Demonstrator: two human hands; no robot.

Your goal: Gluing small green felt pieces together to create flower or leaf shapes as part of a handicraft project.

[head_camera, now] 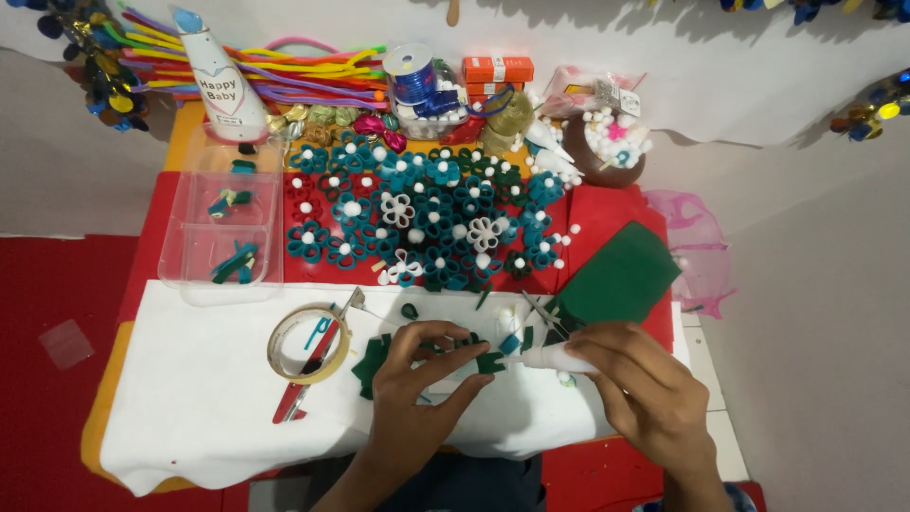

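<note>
left hand [417, 379] pinches a dark green felt piece [479, 357] over the white cloth [199, 398]; right hand [645, 379] closes round a white glue bottle [559, 357], nozzle at the felt (gluing step, seemingly). next calls for a small, steady squeeze.

Matt green felt [621, 275], fuzzy pipe cleaners [303, 76] and a glossy clear plastic tray [223, 223] crowd a white cloth [190, 398].
</note>
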